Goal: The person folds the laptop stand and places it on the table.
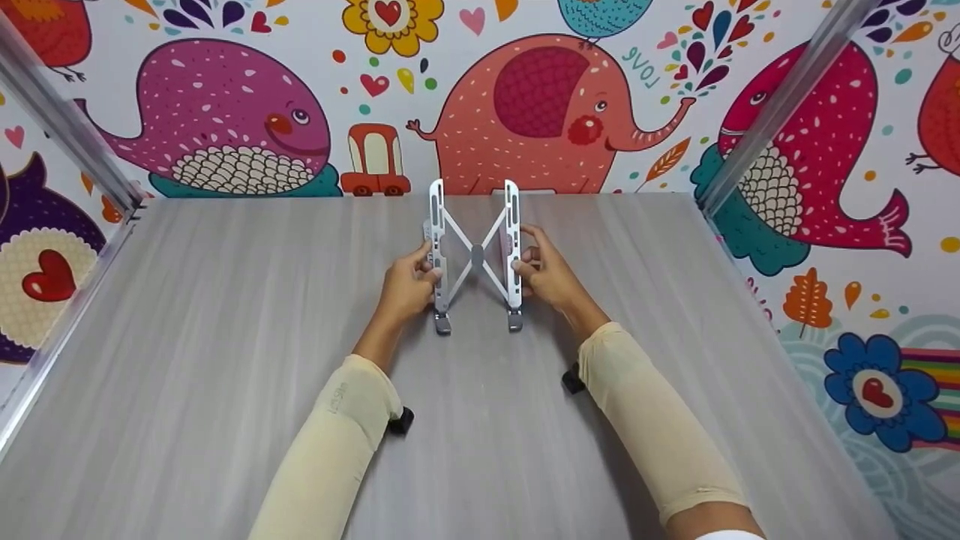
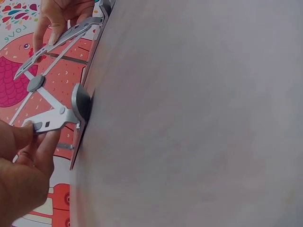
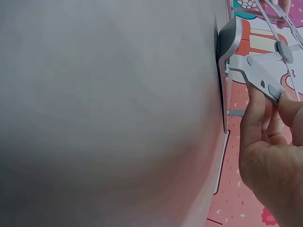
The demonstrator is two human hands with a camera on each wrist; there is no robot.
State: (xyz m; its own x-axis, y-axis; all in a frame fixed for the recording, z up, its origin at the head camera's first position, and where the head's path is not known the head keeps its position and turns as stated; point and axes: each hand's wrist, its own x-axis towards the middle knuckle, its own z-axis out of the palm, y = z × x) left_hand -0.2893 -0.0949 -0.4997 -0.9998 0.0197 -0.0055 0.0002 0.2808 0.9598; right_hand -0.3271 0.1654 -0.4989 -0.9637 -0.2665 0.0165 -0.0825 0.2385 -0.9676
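A silver folding laptop stand [image 1: 477, 257] stands near the far edge of the table, its two slotted side arms joined by an X-shaped brace with a grey round hub. The left hand [image 1: 409, 286] pinches the left arm of the stand between thumb and fingers. On the opposite side, the right hand [image 1: 551, 274] pinches the right arm in the same way. Grey hooked feet [image 2: 81, 102] at the near end sit close over the tabletop. In the right wrist view, thumb and fingers of the right hand [image 3: 270, 142] meet around the metal arm [image 3: 258, 78].
The grey wood-grain table [image 1: 225, 337] reaches back to a wall [image 1: 660, 165] printed with cartoon animals. Metal posts [image 1: 787, 112] rise at both far corners. Each sleeved forearm [image 1: 330, 442] carries a small black wrist camera [image 1: 401, 421].
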